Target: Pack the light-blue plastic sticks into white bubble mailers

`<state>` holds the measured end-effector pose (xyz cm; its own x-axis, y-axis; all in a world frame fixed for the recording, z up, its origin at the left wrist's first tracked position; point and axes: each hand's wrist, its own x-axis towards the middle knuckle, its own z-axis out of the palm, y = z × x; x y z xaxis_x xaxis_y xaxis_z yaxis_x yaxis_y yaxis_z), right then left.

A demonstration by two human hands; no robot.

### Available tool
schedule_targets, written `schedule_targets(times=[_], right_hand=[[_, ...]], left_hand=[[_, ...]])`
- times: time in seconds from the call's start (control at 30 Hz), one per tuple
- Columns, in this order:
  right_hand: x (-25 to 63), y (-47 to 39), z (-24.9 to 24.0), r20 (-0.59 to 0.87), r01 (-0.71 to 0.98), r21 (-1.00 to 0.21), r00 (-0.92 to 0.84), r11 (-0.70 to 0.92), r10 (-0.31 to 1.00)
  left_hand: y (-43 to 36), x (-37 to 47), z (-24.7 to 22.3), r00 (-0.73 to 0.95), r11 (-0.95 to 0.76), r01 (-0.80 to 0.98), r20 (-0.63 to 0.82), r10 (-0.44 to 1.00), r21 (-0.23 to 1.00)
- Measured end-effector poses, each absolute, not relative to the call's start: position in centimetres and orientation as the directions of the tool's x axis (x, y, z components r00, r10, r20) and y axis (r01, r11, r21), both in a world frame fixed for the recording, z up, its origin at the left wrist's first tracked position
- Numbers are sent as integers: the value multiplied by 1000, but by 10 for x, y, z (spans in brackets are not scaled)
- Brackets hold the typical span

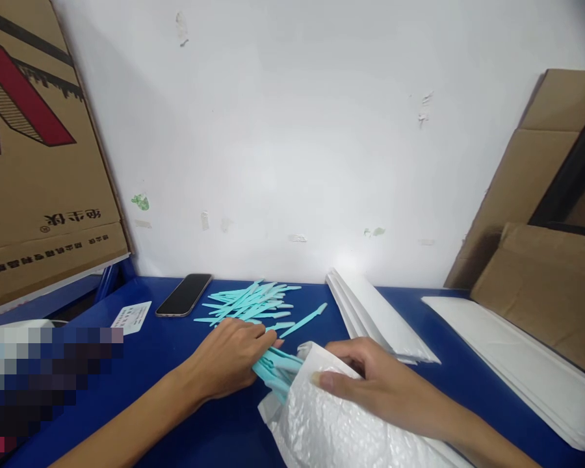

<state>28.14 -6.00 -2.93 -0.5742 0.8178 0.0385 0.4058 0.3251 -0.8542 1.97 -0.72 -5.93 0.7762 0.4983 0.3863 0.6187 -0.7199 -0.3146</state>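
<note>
My left hand (231, 357) grips a bundle of turquoise plastic sticks (275, 374), whose ends sit in the mouth of a white bubble mailer (336, 422). My right hand (370, 383) holds the mailer's opening, thumb on top of its upper flap. The mailer lies on the blue table (175, 416) near the front. Behind my left hand lies a loose pile of the same turquoise sticks (251, 302), with one stick (305, 320) apart to the right.
A black phone (184, 294) and a white card (131, 317) lie at the left back. A stack of white mailers (375, 318) leans toward the wall; another stack (517, 364) lies at right under cardboard (550, 292). A large carton (34, 162) stands left.
</note>
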Motion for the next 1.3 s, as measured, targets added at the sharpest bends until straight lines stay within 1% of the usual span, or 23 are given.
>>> schedule_targets(times=[0.07,0.17,0.33,0.4,0.53,0.6,0.8,0.87,0.97,1.07,1.13,1.23,1.3], right_hand=[[281,-60,-31,32,415,-853,-565,317,825],[280,-60,-34,1,408,-869,-563,280,826],[279,-61,-37,-33,353,-909,-595,223,803],[279,-59,-38,-34,317,-926,-613,206,790],[278,-55,-43,-44,241,-958,-653,152,756],[278,-54,-45,-56,227,-966,-651,124,757],[271,-59,-50,-116,251,-967,-609,52,784],[269,-61,-54,-140,251,-968,-600,20,787],[266,-62,-59,-166,230,-973,-618,-25,768],[264,-64,-58,-190,217,-974,-616,-67,764],[264,-68,-55,-206,203,-974,-615,-99,761],[263,-73,-53,-248,172,-969,-656,-179,713],[262,-75,-54,-287,189,-958,-657,-216,697]], left_hand=[[-8,20,-59,783,-733,608,379,493,-304],[-11,20,-57,788,-765,593,376,487,-253],[-14,24,-57,782,-792,586,378,496,-172],[-14,25,-58,783,-783,592,365,503,-190],[-12,24,-61,805,-750,588,313,504,-303],[-11,24,-61,807,-736,589,290,514,-333],[-19,30,-59,771,-715,636,255,583,-289],[-23,32,-59,775,-710,632,232,588,-312],[-29,34,-58,810,-717,584,220,544,-380],[-34,35,-57,845,-733,535,254,471,-420],[-37,36,-56,854,-740,520,272,443,-427],[-41,40,-57,861,-753,508,275,428,-418],[-42,42,-57,858,-753,511,296,420,-414]])
